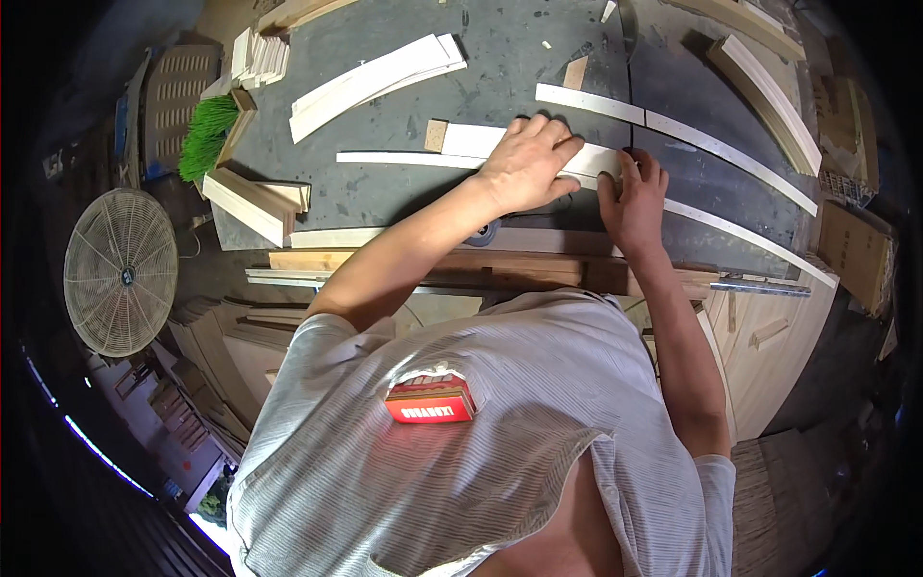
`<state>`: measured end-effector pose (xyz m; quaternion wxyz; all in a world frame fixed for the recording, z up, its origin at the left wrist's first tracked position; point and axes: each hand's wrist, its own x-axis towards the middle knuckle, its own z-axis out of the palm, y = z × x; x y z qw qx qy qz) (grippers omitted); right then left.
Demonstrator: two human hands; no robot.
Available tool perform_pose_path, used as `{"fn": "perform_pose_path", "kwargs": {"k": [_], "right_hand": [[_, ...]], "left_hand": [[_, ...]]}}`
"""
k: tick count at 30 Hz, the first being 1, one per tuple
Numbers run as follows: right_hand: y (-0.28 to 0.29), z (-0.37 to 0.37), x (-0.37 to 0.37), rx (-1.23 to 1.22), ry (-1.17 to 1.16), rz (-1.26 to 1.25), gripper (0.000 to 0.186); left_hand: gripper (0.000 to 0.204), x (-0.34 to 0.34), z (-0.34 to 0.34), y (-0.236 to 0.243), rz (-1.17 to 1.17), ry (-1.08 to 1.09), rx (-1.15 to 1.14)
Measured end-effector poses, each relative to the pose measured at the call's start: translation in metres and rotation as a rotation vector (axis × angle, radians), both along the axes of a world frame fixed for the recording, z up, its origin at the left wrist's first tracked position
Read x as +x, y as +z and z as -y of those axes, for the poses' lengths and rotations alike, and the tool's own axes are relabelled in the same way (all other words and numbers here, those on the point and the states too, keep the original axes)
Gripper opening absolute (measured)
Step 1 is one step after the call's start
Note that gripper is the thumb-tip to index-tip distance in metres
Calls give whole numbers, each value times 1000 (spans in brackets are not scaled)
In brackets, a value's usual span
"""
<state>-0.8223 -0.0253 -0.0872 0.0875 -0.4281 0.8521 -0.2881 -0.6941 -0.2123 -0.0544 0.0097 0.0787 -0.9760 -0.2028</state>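
A pale wooden board [468, 140] lies across the dark worktable in front of me. My left hand [532, 163] rests over its middle, fingers curled toward the far edge and thumb at the near side. My right hand [635, 200] grips the board near its right end, thumb and fingers bent around it. A small brown block [436, 136] sits against the board's left end. Along the near side runs a long thin white strip [389, 158], partly hidden under my hands. Another long strip [707, 137] lies beyond the board.
Stacked pale boards [370, 82] lie at the far left of the worktable [351, 192], with more boards [769, 101] at the far right. Green artificial grass [209, 135] and wooden pieces [252, 204] sit by the left edge. A round fan [122, 273] stands left of the table.
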Motion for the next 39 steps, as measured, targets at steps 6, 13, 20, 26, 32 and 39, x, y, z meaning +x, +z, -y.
{"fn": "perform_pose_path", "kwargs": {"k": [6,13,20,26,32,39], "right_hand": [[-3,1,15,104,-54,-21,65],[6,-19,4,-73,-33,62,50],[6,-148,-16,-156,-272,-37,30],[2,-152,-18,-56,-260,-146,19],[-2,-154,-16,-69,-278,-160,16],[-7,-155,-14,-137,-304,-221,12]], "left_hand": [[75,-18,-7,11,114,-86,-35],[65,-19,-17,11,93,-128,-115],[65,-23,-23,17,180,-122,-219],[63,-25,-32,17,207,-146,-285],[61,-21,-35,16,199,-139,-306],[61,-24,-37,17,193,-156,-293]]}}
